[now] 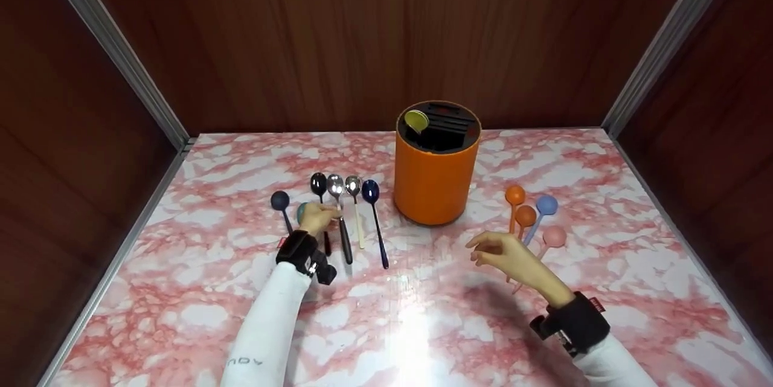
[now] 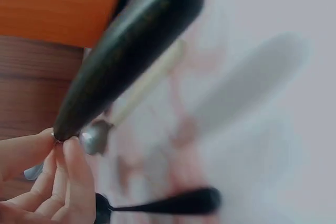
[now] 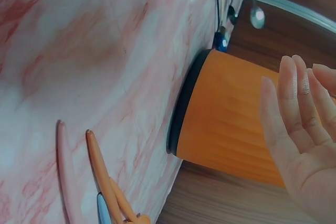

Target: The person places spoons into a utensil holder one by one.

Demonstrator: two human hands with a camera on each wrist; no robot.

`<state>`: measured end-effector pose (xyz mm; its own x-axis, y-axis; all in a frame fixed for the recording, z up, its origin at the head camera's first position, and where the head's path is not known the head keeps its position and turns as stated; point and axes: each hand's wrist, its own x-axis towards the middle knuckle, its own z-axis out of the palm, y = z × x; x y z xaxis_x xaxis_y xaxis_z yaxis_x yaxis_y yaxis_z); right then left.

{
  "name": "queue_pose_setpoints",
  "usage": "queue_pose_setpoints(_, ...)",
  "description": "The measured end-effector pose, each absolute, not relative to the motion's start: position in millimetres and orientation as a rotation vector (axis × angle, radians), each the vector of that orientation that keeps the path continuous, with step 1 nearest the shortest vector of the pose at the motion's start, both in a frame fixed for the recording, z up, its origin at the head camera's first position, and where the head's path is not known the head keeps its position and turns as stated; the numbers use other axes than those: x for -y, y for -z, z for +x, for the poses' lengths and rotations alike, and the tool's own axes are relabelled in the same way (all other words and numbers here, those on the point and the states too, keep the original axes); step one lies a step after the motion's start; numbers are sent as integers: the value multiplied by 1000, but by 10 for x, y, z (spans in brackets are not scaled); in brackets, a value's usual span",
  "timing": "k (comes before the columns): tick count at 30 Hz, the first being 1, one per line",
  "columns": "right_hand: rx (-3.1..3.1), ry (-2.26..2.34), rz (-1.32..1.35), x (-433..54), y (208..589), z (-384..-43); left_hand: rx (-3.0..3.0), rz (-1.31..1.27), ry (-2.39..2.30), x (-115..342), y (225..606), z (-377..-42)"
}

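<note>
The left hand (image 1: 318, 218), left of the orange holder (image 1: 432, 188), pinches the black-handled spoon (image 1: 345, 242) near the neck, between thumb and fingertips; the handle's shadow lies apart from it, so the spoon is off the table (image 1: 386, 308). The right hand (image 1: 504, 254), in front of the holder and to its right, has its fingers loosely extended and holds nothing.

The spoon should prove light, stiff and hard to break. Its smooth metal may swivel in so narrow a pinch; the thick handle probably offers the steadier hold.

Around it, the holder is biggest, its raised rim an obstacle on that side. Left of the holder, the dark blue spoon (image 1: 371, 191) and pale-handled spoon (image 1: 353, 184) lie between it and the pinched one; the black spoon (image 1: 318, 183) lies farther left. Right of the holder are coloured spoons (image 1: 546, 204). Smallest to sight, a yellow-green spoon head (image 1: 416, 121) shows in the holder's top.
</note>
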<state>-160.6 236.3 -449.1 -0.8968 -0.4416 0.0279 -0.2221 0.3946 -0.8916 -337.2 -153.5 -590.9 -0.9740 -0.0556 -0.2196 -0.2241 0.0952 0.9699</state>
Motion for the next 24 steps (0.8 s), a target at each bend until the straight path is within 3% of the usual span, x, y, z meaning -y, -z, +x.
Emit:
queue_pose_setpoints(1,-2439,1510,-592,-2356,4488,-1605,-2181,-258,-2060,1539,5933,-3400)
queue_pose_setpoints(4,-2444,1504,-595,-2335,4476,-1607,-2195,-335,-2069,1330,5230,-2988)
queue_pose_setpoints(7,-2454,1493,-595,-2317,4463,-1611,-2142,-151,-2200,1308,5102,-2909)
queue_pose_setpoints(8,-2454,1491,-592,-2312,4456,-1613,-2163,-178,-2198,1207,4764,-2701)
queue_pose_setpoints(11,-2448,1490,-585,-2284,4432,-1613,-2128,-106,-2270,1127,4634,-2645)
queue_pose_setpoints(14,-2441,1490,-578,-2242,4397,-1621,-2154,-147,-2255,940,4254,-2426)
queue_pose_setpoints(24,-2441,1494,-633,-2040,4319,-1678,-2118,61,-2275,649,3990,-2148)
